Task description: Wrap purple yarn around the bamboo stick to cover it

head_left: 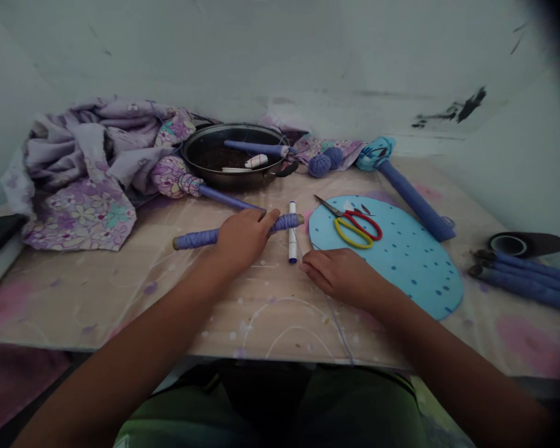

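My left hand [243, 239] is wrapped round a stick wound with purple yarn [196, 239], held almost level above the table. Its bare ends stick out of the winding. Right of it, my right hand [333, 270] pinches a thin strand of yarn [340, 326], which runs down to the table's front edge. Between the hands a white marker [292, 239] with a blue end lies on the table. Scissors [354, 227] with red and yellow handles rest on a blue dotted oval sheet [415, 264], just beyond my right hand.
A dark pan [233, 180] stands at the back, with floral cloth [88, 155] to its left. Purple yarn balls [320, 165] and a blue-topped purple stick [415, 199] lie at the back right. Several purple rods [532, 280] and a dark roll [508, 244] are at the right.
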`<act>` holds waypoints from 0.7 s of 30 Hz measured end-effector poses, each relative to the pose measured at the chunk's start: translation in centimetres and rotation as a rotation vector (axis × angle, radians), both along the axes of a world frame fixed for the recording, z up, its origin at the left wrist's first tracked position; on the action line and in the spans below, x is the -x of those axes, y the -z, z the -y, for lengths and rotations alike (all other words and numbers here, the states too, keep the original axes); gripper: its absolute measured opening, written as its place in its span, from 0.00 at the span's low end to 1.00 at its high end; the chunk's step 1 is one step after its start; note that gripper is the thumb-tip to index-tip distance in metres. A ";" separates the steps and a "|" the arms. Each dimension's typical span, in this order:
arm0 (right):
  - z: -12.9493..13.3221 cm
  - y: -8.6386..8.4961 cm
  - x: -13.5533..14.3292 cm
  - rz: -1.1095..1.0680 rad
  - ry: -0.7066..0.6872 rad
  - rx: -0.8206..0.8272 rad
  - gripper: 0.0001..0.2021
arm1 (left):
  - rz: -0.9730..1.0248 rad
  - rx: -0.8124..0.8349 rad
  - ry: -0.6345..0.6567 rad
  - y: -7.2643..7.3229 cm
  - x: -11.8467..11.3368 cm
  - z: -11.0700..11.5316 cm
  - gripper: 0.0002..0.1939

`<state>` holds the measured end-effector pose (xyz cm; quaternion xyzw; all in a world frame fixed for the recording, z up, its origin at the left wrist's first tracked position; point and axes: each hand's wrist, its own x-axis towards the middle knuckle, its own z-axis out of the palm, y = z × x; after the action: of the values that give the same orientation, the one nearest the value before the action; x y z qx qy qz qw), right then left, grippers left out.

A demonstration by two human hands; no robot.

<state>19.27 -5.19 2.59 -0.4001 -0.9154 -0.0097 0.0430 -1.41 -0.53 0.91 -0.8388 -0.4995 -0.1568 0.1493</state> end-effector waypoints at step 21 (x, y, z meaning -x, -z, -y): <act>-0.6 0.4 -1.2 -0.299 0.042 -0.042 0.14 | -0.081 0.132 0.158 -0.3 -0.5 0.4 0.17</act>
<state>20.48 -4.64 2.17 -0.4151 -0.8898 0.0299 0.1873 -0.86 -0.98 1.23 -0.8893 -0.4345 -0.1009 0.1012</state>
